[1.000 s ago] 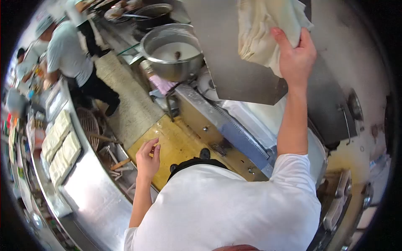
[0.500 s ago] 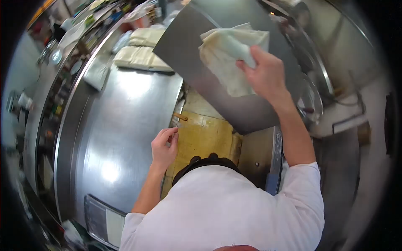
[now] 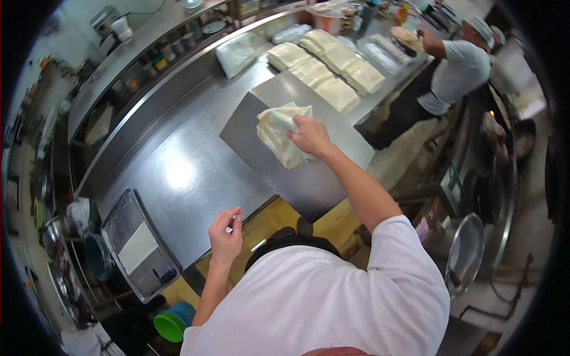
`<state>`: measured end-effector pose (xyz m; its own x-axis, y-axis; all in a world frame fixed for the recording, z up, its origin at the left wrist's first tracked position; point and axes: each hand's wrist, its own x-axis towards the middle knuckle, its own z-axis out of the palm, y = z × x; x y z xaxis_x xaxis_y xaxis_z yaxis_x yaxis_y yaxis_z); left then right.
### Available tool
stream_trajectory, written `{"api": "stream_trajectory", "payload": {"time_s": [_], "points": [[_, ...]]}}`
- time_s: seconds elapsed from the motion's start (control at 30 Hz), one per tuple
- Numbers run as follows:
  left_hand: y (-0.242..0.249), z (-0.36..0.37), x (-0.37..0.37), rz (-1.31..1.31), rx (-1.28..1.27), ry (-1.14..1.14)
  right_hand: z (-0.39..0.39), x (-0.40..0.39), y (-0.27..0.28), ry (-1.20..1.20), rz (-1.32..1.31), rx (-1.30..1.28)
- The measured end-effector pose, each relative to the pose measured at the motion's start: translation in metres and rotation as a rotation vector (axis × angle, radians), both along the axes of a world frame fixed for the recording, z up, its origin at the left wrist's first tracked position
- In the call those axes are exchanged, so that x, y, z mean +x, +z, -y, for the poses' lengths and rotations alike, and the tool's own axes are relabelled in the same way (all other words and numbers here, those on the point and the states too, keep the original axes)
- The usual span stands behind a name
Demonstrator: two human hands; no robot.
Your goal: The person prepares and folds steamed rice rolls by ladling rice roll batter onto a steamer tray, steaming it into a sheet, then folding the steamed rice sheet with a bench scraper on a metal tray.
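Observation:
My right hand is closed on a folded, stained whitish cloth. The cloth lies against a large grey metal panel, which is tilted and overlaps the steel counter. How the panel is supported cannot be made out. Near the counter's front edge, in front of my body, my left hand is loosely curled, with a gap between thumb and fingers and nothing visible in it.
Beyond the panel are stacks of pale wrapped slabs and a clear plastic bag. A rimmed tray sits at the counter's left end, above a green bucket. At upper right stands another person; a round metal pan is at right.
The view has swung, bringing the other person, the green bucket and more of the counter into sight. The panel and my right hand with the cloth appear lower and further left.

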<state>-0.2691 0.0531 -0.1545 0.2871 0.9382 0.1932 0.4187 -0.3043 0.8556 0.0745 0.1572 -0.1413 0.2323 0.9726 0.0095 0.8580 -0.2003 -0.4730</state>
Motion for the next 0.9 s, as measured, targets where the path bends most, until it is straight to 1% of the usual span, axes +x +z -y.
{"api": "stream_trajectory", "payload": {"time_s": [0.2, 0.27, 0.4, 0.47, 0.57, 0.67, 0.77, 0.83, 0.9], "points": [[0.003, 0.027, -0.004, -0.049, 0.003, 0.219, -0.060, 0.005, -0.036, 0.064, -0.059, -0.078], [0.000, 0.035, -0.005, -0.050, -0.006, 0.261, -0.075, 0.009, -0.041, 0.026, -0.095, -0.067], [0.001, 0.044, -0.002, -0.036, -0.040, 0.335, -0.106, 0.022, -0.057, 0.070, -0.085, -0.079], [0.001, 0.045, 0.000, -0.037, -0.037, 0.350, -0.117, 0.026, -0.060, 0.053, -0.077, -0.118], [-0.004, 0.044, -0.001, -0.031, -0.041, 0.349, -0.129, 0.030, -0.070, 0.050, -0.096, -0.092], [-0.006, 0.038, 0.001, -0.017, -0.050, 0.315, -0.131, 0.032, -0.070, 0.018, -0.149, -0.106], [-0.004, 0.025, 0.003, -0.025, -0.036, 0.253, -0.123, 0.032, -0.057, -0.015, -0.154, -0.109], [-0.004, 0.017, 0.002, -0.027, -0.011, 0.208, -0.111, 0.031, -0.049, -0.085, -0.127, -0.052], [-0.007, 0.005, 0.001, -0.021, -0.027, 0.133, -0.091, 0.032, -0.041, -0.137, -0.076, 0.259]]}}
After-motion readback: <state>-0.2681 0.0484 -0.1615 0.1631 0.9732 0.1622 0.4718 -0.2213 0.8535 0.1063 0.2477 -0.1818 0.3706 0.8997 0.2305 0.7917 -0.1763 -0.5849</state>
